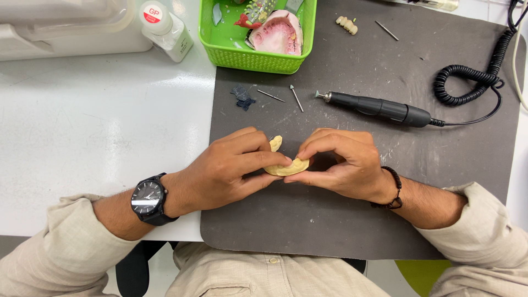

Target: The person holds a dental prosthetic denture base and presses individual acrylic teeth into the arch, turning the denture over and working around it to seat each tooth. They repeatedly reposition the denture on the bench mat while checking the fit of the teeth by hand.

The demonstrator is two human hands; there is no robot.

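Both hands meet over a dark grey work mat, gripping a small pale yellow dental cast between them. My left hand, with a black wristwatch on its wrist, pinches the cast's left side with thumb and fingers. My right hand, wearing a black bead bracelet, holds the cast's right end with its fingertips. Part of the cast sticks up between the two hands; the rest is hidden by fingers.
A black rotary handpiece with a coiled cable lies beyond the hands. Two thin burs and a dark scrap lie nearby. A green basket holds a pink dental model. A white bottle stands at the far left.
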